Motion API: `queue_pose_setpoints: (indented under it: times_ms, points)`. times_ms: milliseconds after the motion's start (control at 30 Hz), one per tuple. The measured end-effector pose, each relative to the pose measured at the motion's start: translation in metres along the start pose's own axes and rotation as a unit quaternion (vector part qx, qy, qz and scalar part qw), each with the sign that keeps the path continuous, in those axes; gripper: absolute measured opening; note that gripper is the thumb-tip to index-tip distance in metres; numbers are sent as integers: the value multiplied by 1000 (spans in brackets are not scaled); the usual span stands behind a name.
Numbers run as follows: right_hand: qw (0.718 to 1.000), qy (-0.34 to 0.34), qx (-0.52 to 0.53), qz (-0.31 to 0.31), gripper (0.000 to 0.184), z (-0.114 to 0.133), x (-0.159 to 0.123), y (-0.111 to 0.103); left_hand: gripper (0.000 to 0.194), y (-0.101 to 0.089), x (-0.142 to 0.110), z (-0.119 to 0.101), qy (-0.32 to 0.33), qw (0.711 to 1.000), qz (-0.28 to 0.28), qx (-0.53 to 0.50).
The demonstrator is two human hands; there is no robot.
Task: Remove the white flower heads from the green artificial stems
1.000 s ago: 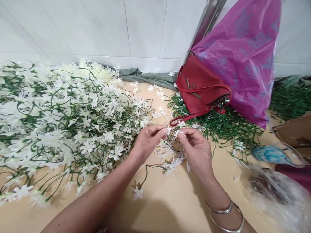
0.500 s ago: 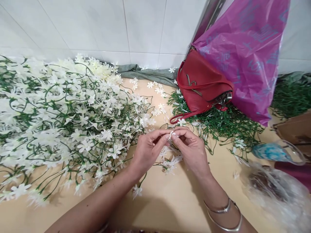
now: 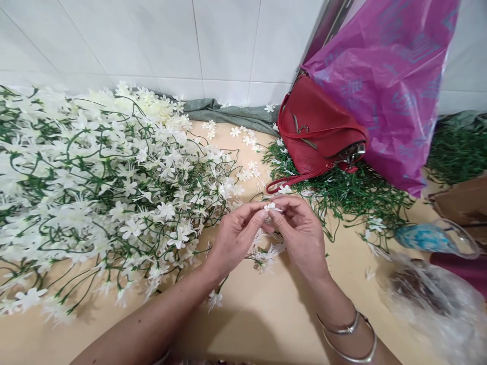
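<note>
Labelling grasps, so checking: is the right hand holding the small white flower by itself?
No, the left hand and the right hand meet fingertip to fingertip at the white flower.

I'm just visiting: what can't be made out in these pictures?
All in the head view:
Small white flower: underside hidden by the left hand and right hand.
Clear plastic bag: dark contents blurred through crumpled plastic.
White flower pile: full extent cut off by the left edge.
Purple bag: top cut off by the top edge.
Red bag: covers whatever lies directly beneath.
</note>
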State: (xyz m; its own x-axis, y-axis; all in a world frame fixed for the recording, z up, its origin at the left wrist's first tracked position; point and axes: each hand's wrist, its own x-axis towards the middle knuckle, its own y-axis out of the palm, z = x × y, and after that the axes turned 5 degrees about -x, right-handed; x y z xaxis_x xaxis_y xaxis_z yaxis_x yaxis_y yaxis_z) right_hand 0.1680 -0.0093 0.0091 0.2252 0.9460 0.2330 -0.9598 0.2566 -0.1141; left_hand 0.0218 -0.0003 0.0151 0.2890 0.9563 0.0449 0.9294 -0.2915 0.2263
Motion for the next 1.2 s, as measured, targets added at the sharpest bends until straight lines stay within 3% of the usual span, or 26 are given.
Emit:
queue_pose_setpoints:
  times_ms: [100, 200, 533, 600, 700, 800, 900, 1033, 1100, 1200]
  points:
    - [993, -85, -80, -20, 7, 1, -1, -3, 25, -1, 0, 1, -9, 1000, -11, -2]
    - [987, -111, -118, -13, 12, 3, -2, -5, 21, -4, -1, 1, -6, 1000, -13, 26]
    - [1000, -18, 23, 10, 6, 7, 6, -13, 18, -16, 0, -17, 68, 980, -45, 182]
    - [1000, -15, 13, -15, 6, 8, 8, -17, 16, -20, 0, -20, 87, 960, -51, 262]
    - [997, -20, -5, -77, 8, 6, 14, -25, 4, -24, -2, -22, 151, 891, -81, 420]
    - [991, -30, -6, -131, 12, 1, 19, -34, 21, -21, -3, -20, 185, 837, -58, 511]
    - [988, -35, -8, -150, 16, -3, 22, -38, 16, -10, -1, -14, 181, 810, -6, 558]
    - [992, -23, -9, -125, 15, -4, 21, -36, 17, 3, 13, -3, 135, 764, 9, 631]
    - [994, -13, -6, -112, 13, -3, 20, -34, 11, 6, 21, -1, 122, 766, 15, 631]
    - [995, -1, -1, -103, 12, -2, 19, -33, 8, 2, 26, -3, 134, 820, 3, 556]
